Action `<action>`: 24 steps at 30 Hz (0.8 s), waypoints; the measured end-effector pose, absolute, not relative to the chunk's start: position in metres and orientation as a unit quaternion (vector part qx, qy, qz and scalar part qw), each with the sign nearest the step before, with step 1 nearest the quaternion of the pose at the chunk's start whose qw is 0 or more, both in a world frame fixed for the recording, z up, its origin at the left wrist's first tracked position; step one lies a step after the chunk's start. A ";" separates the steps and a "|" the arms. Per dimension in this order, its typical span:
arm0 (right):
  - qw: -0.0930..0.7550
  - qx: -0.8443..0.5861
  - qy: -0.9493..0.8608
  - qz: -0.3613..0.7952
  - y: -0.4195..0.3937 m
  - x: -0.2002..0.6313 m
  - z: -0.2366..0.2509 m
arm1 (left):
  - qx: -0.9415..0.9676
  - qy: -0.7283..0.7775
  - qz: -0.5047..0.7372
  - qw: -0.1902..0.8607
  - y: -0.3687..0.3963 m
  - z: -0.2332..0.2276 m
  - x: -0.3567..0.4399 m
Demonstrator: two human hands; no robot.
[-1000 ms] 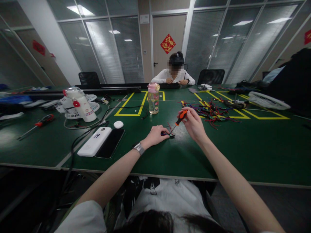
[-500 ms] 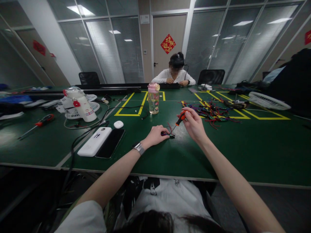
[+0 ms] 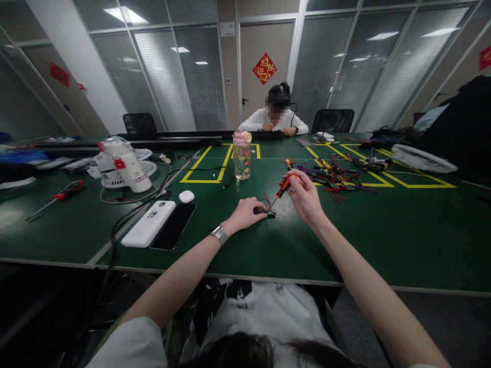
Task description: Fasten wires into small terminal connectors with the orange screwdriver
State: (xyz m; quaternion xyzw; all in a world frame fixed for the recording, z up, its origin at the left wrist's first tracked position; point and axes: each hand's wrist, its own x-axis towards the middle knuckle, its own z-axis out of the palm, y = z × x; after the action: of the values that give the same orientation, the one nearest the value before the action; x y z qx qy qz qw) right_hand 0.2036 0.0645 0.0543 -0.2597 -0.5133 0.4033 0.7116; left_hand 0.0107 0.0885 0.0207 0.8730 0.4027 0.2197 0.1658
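Leftmost, a red-handled tool (image 3: 57,195) is seen lying on the green surface (image 3: 245,245), with a white fan (image 3: 125,164) standing behind it. Nearer the front edge, a white power bank (image 3: 149,223) and a dark phone (image 3: 173,226) are laid side by side, touching, and a small white case (image 3: 186,196) sits just beyond them. A clear bottle (image 3: 242,155) with a pink lid is stood upright farther back.

At the centre, the left hand (image 3: 243,214), a watch at its wrist, is pressed down on the surface, its fingertips pinching a small dark part (image 3: 267,211) with thin red wires. Just to the right, the right hand (image 3: 305,197) is raised slightly above the surface and closed around a small screwdriver (image 3: 283,189) with an orange handle. The screwdriver is held tilted, its tip brought down onto the small part between the two hands.

Beyond the right hand, a heap of coloured wires (image 3: 333,176) is spread out. Farther right, a white fan grille (image 3: 424,158) is laid flat. A person in white is seated at the far end.
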 end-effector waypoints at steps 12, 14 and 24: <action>0.708 -0.251 -0.516 0.411 0.066 0.207 0.055 | 0.873 0.394 0.229 0.173 0.090 0.017 0.010; 0.711 -0.247 -0.509 0.417 0.066 0.206 0.055 | 0.873 0.395 0.229 0.173 0.090 0.017 0.010; 0.715 -0.275 -0.516 0.383 0.066 0.205 0.053 | 0.873 0.401 0.223 0.167 0.089 0.020 0.011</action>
State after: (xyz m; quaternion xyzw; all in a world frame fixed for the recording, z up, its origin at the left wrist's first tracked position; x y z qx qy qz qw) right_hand 0.2053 0.0663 0.0527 -0.2750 -0.5162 0.3834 0.7148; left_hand 0.0111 0.0886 0.0202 0.8725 0.4014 0.2232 0.1668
